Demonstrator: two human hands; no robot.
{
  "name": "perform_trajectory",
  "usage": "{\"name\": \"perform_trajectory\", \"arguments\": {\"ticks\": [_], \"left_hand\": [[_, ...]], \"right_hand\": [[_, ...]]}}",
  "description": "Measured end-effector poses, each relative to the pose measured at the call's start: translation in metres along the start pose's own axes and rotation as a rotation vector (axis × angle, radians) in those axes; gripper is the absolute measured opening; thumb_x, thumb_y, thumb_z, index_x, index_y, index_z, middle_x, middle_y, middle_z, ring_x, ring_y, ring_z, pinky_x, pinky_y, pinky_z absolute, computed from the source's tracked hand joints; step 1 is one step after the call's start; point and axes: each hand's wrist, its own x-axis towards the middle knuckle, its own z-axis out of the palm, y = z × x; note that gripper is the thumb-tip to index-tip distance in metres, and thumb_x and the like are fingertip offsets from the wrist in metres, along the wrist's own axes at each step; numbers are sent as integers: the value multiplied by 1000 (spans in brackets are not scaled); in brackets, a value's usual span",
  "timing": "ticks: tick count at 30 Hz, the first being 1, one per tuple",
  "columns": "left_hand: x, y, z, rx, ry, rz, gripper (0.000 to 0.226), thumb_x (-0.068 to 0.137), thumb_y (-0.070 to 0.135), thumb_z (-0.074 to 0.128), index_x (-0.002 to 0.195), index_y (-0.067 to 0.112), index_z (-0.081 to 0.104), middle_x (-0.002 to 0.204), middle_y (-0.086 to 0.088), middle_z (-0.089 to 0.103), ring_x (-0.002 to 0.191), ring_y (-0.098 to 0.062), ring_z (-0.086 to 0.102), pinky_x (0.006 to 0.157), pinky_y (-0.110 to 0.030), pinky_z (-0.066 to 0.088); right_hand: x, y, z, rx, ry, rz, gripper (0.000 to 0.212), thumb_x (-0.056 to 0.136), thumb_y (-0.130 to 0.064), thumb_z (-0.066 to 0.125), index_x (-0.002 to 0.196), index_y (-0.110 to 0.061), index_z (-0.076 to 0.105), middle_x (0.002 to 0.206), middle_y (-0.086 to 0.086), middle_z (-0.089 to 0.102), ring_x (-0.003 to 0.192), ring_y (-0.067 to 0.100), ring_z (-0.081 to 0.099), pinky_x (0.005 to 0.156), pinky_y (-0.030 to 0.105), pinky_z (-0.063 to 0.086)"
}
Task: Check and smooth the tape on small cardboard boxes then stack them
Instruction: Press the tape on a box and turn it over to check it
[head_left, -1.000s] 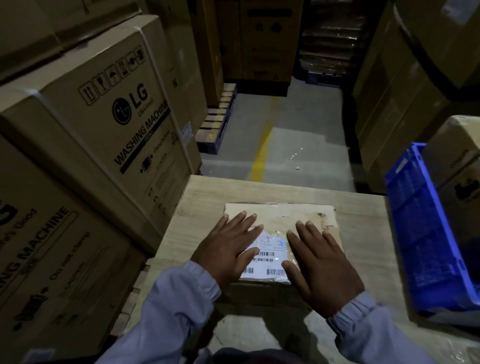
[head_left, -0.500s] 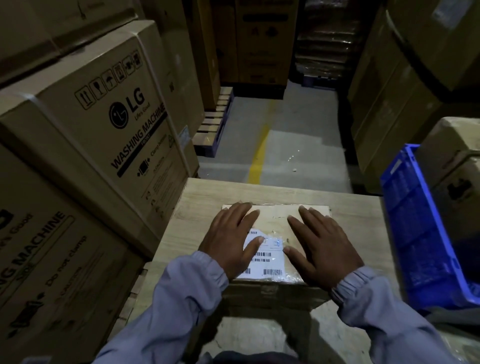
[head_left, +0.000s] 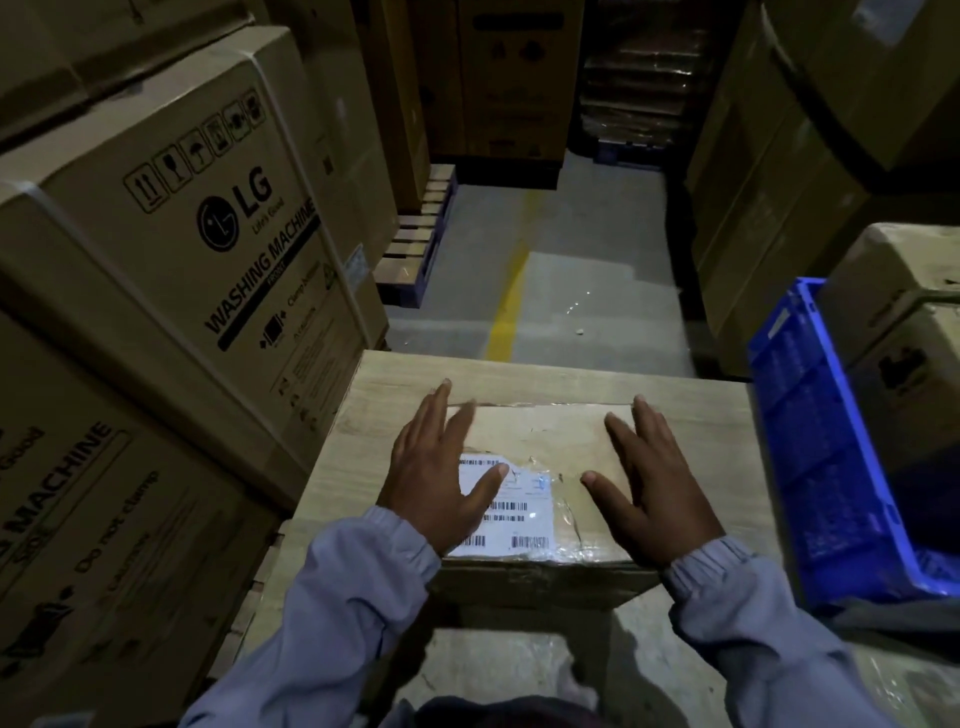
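Head camera: we see tall brown cardboard washing-machine cartons (head_left: 208, 234) stacked along the left, and beside them a pale wood-grain table top (head_left: 571, 379). A blue plastic crate (head_left: 821, 441) stands at the table's right side. In the middle of the table lies the small flat brown cardboard box (head_left: 545, 431), its top covered in shiny, wrinkled clear tape (head_left: 567, 514). Both of the person's hands lie flat on it, fingers straight and spread. The left hand (head_left: 434, 483) is along the left side with its thumb over the white barcode label (head_left: 519, 519). The right hand (head_left: 657, 499) is along the right side, apart from the left.
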Motion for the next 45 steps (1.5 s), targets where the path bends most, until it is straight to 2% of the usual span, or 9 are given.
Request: {"name": "perform_trajectory", "arguments": {"ticks": [6,10,13,17,25,28,34,40,45], "left_hand": [[-3,0,-1,-265,-73,-220,96,84,61,58,155,22,5,163,4,2,147,-15,15,111,-22,19],[2,-5,1,-483,-79,-494,88,82,58,64,151,28,20,140,0,52,124,-21,53,99,-26,41],[1,-5,0,-533,-74,-492,64,84,52,65,140,32,40,111,12,66,98,-9,63,84,-22,45],[-4,-8,-1,-689,-69,-415,56,78,60,65,128,39,49,105,16,69,97,-3,66,88,-32,53],[-18,-13,40,-716,-160,-548,96,74,76,55,152,36,17,116,5,63,102,-8,62,93,-34,51],[-13,-19,39,-598,-156,-558,77,88,58,54,152,32,21,115,6,61,101,-12,62,85,-29,50],[-12,-25,15,-620,-180,-520,49,98,35,49,143,17,45,142,-1,50,129,-15,46,100,-21,35],[-21,-15,-17,-1095,-191,-688,30,96,44,37,96,28,62,69,18,72,69,0,67,61,-22,48],[-29,-27,-12,-1222,-248,-719,48,90,34,51,132,12,53,114,-10,69,102,-23,67,78,-30,52]], "right_hand": [[-7,4,-6,856,-16,292,79,86,-29,64,152,-28,20,145,-10,42,128,11,47,103,30,42],[-27,17,11,1329,93,354,55,93,-28,48,146,-18,38,146,-3,47,134,17,44,104,32,45],[-44,9,15,1281,101,346,46,97,-31,42,140,-18,47,141,1,54,132,22,48,108,41,39],[-39,-11,-22,1098,116,237,65,86,-58,51,142,-27,42,137,-13,56,129,7,49,108,33,38],[-32,-31,-42,555,35,158,56,91,-56,31,145,-49,17,153,-31,16,141,-10,15,121,36,11],[-33,-37,-32,430,-10,129,54,91,-58,23,143,-52,7,153,-34,5,142,-12,5,116,16,0],[-28,-2,13,90,-113,101,62,82,-77,4,140,-58,1,150,-31,-16,143,-4,-11,113,24,-7],[-36,36,28,-101,-118,278,86,75,-83,5,150,-42,1,162,0,-3,148,19,-2,119,42,5],[-37,39,31,-25,-75,453,87,74,-85,31,147,-38,26,151,11,32,138,31,30,110,52,31]]}}
